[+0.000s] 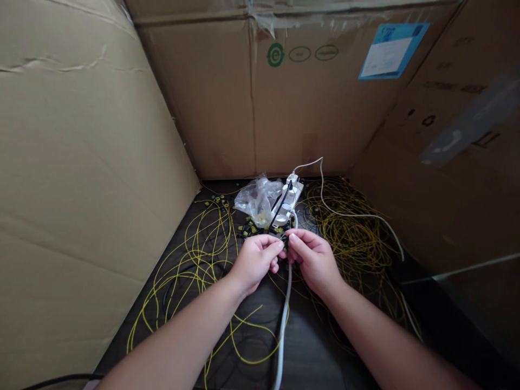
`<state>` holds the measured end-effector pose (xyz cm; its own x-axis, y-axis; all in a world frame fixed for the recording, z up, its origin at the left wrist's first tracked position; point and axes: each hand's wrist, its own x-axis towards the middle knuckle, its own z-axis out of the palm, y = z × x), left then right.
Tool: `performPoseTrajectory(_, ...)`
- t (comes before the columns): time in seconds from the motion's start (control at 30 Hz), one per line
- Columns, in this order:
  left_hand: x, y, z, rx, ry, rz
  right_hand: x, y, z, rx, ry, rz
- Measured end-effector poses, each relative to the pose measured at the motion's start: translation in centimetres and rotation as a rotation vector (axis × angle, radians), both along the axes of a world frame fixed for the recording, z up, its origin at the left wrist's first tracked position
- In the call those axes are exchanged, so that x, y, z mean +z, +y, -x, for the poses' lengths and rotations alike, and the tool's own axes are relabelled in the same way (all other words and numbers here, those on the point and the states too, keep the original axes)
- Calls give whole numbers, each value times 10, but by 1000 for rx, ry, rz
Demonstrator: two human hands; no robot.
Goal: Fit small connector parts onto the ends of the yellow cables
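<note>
My left hand point(258, 258) and my right hand point(312, 257) meet over the middle of the dark table, fingertips pinched close together. Between them is a small black piece point(284, 237), mostly covered by the fingers; its exact kind I cannot make out. Just beyond the hands lie several small black and yellow-green parts point(248, 229). A crumpled clear plastic bag point(260, 199) rests behind these parts, beside a white power strip point(289, 200) with plugs in it. Beneath my right hand runs a thick white cable point(284, 319) toward the front edge.
Loose yellow wires point(199, 244) spread in loops on the left, and a denser tangle of yellow wire point(353, 233) lies on the right. A thin white cord point(345, 215) arcs over that tangle. Tall cardboard walls point(203, 97) enclose the table point(309, 352) at the back and both sides.
</note>
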<state>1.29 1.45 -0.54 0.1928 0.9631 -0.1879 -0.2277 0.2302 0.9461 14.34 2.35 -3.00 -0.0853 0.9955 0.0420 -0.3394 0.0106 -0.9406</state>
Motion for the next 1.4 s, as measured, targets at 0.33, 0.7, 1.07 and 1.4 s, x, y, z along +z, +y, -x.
performPoseTrajectory(0.33,3,-1,1,-14,0,33,1,1,1,-40,26,9)
performPoseTrajectory(0.7,2,0,0,-6,23,21,0,1,1,-28,9,2)
performPoseTrajectory(1.07,-2,0,-1,5,48,-12,2,1,2,-10,28,29)
performPoseTrajectory(1.4,0,0,0,-2,28,-51,3,4,2,43,64,71)
